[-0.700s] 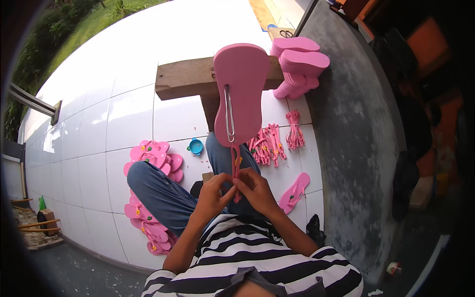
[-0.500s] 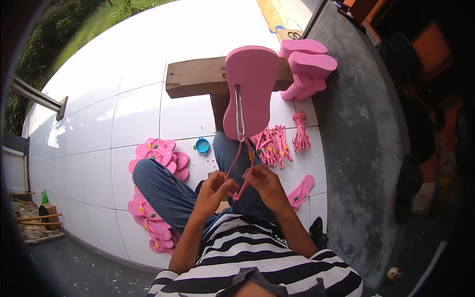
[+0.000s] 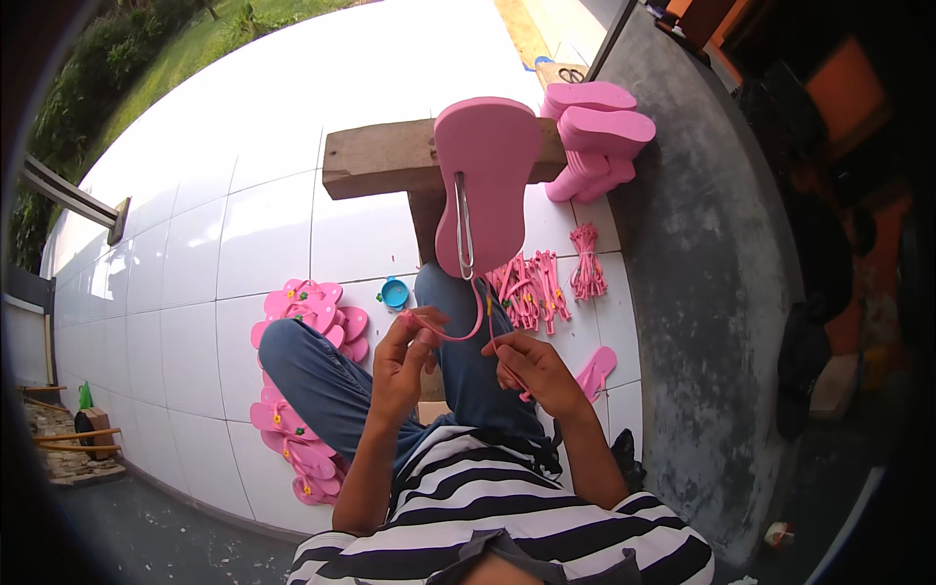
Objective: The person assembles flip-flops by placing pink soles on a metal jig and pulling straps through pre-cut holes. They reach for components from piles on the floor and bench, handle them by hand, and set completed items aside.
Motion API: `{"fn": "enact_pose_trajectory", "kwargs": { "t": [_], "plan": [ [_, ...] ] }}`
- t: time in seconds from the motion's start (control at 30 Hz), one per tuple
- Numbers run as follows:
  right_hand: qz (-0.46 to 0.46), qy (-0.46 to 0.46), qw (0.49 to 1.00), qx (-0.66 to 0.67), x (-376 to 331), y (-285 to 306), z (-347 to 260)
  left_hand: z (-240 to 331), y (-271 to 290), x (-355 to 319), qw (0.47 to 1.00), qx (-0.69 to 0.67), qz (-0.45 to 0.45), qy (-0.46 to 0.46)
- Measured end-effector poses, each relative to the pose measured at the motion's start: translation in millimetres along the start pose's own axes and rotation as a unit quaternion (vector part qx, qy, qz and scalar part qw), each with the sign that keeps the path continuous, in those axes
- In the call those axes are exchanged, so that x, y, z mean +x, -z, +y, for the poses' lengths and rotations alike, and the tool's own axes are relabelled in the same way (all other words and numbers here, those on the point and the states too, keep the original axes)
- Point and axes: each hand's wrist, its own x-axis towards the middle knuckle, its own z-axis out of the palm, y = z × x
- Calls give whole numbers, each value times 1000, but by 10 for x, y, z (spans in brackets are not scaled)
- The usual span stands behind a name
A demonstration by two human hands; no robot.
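White floor tiles spread under bright daylight, with a strip of grass beyond the far edge and a dark concrete strip along the right. At far left, finished pink sandals lie heaped beside the seated person's jeans-clad knee, a second heap nearer the striped shirt, and a small blue cup sits on the tile just past them. Moving right, the left hand is raised with its fingers pinched shut on one end of a pink rubber strap, which curves up toward a pink foam sole standing propped against a wooden block. A metal hook tool hangs down the sole's face, its lower end meeting the strap. The right hand has its fingers closed on the strap's other end, held just below the sole. Further right, bundles of loose pink straps lie on the tile, a stack of blank soles leans behind them, and a single sole rests by the right forearm. The step in hand appears to be fitting the strap to the sole; the next move likely calls for a firm, steady pull to seat the strap's plug through its hole without tearing the foam.
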Motion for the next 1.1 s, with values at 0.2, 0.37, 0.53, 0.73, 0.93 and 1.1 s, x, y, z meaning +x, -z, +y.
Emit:
{"fn": "enact_pose_trajectory", "kwargs": {
  "t": [0.2,0.37,0.53,0.73,0.93,1.1],
  "plan": [
    [259,311,845,-351,156,-25,58,13,-177,56,990,-92,-66,-83],
    [13,366,928,-62,185,-271,-350,97,-211,165,983,-24,-160,-82],
    [-56,315,943,89,318,-357,-472,105,-158,244,984,-89,-148,-33],
    [-43,360,931,38,399,-324,-611,232,-154,294,980,-137,-143,-5],
    [29,405,908,108,413,-411,-636,387,-194,502,989,37,-52,-133],
    [62,428,896,100,498,-481,-692,856,-42,835,911,275,108,-287]
  ]
}}
